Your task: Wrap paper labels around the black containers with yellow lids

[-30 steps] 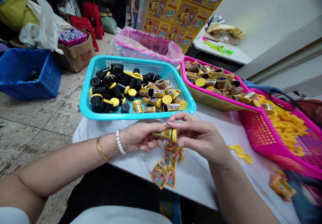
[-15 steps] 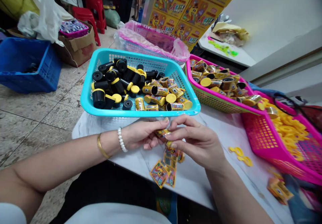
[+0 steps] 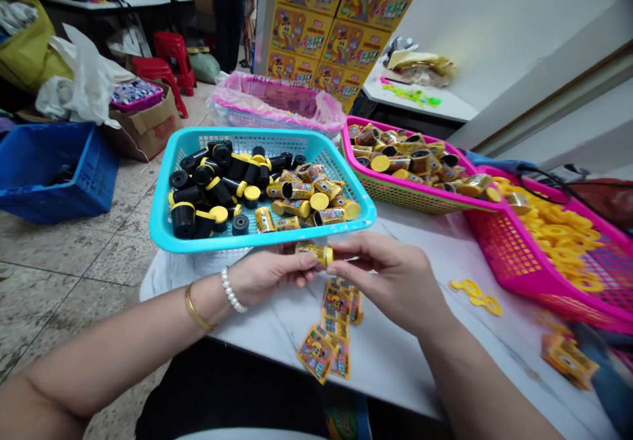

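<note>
Both hands meet over the white table [image 3: 425, 354], just in front of the turquoise basket [image 3: 257, 241]. My left hand [image 3: 270, 272] and my right hand [image 3: 390, 278] pinch a small yellow-labelled canister [image 3: 315, 252] between their fingertips, holding it sideways. Below the hands lies a strip of orange printed stickers [image 3: 330, 334]. The turquoise basket holds several black canisters with yellow caps [image 3: 208, 186] on its left and labelled ones [image 3: 309, 199] on its right.
A pink basket of labelled canisters [image 3: 410, 163] and a pink basket of yellow rings [image 3: 554, 242] stand to the right. Two loose yellow rings [image 3: 477, 295] lie on the table. A blue crate [image 3: 49, 166], cardboard boxes and red stools sit on the floor left.
The hands have turned the canister and lifted it slightly toward the turquoise basket's rim. The camera tilted up a little.
</note>
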The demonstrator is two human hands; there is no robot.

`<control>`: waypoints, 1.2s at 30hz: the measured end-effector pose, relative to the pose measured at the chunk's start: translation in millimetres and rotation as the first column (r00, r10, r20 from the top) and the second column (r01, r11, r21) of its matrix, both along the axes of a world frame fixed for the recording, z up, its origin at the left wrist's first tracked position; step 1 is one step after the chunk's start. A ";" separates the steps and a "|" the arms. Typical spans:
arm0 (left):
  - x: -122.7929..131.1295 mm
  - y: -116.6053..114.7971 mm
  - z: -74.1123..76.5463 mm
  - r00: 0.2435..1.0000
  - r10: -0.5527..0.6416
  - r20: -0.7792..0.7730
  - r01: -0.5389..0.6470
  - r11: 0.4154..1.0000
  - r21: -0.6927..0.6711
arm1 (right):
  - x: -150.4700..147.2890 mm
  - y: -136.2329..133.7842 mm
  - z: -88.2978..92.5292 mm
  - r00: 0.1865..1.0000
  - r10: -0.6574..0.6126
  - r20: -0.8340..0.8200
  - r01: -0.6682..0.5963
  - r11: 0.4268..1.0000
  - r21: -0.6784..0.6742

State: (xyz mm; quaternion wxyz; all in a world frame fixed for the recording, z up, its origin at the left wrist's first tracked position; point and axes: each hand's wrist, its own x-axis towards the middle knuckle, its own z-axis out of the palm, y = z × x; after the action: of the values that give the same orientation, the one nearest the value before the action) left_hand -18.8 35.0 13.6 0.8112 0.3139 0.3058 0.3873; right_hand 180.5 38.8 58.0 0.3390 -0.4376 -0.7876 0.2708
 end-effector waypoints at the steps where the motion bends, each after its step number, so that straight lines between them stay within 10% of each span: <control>1: 0.9 -1.6 -0.7 0.998 0.038 -0.039 -0.036 0.998 0.061 | -1.5 -0.3 -1.5 0.999 -0.038 -0.004 0.038 0.998 -0.053; 8: 4.1 -9.2 2.3 0.952 0.195 -0.234 -0.127 0.953 0.276 | -12.3 2.2 -5.5 0.977 -0.132 -0.165 0.034 0.868 -0.496; 15: 2.9 -1.5 -0.9 0.990 -0.125 -0.063 0.124 0.992 -0.020 | 2.4 21.7 7.6 0.912 0.003 -0.411 -0.327 0.610 -0.722; 20: 1.0 1.0 1.9 0.977 -0.210 -0.039 0.201 0.965 -0.171 | 1.6 17.0 0.7 0.873 0.040 -0.487 -0.387 0.665 -0.639; 27: 6.3 3.9 -11.5 0.968 -0.239 0.080 0.248 0.959 -0.136 | -13.4 17.8 20.8 0.935 0.062 -0.350 -0.095 0.992 -0.078; 33: 3.6 7.7 -11.6 0.971 -0.188 0.146 0.206 0.971 -0.119 | -34.5 81.2 45.5 0.937 0.158 0.313 -0.187 0.980 0.066; 36: 2.9 7.4 -7.5 0.976 -0.146 0.164 0.159 0.984 -0.075 | -52.8 99.2 52.2 0.886 -0.057 0.459 -0.108 0.940 0.325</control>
State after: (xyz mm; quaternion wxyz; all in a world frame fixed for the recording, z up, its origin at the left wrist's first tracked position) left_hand -15.8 42.3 6.0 0.8732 0.2688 0.2324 0.3336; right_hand 127.7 138.0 110.2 0.2087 -0.4133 -0.8861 0.0228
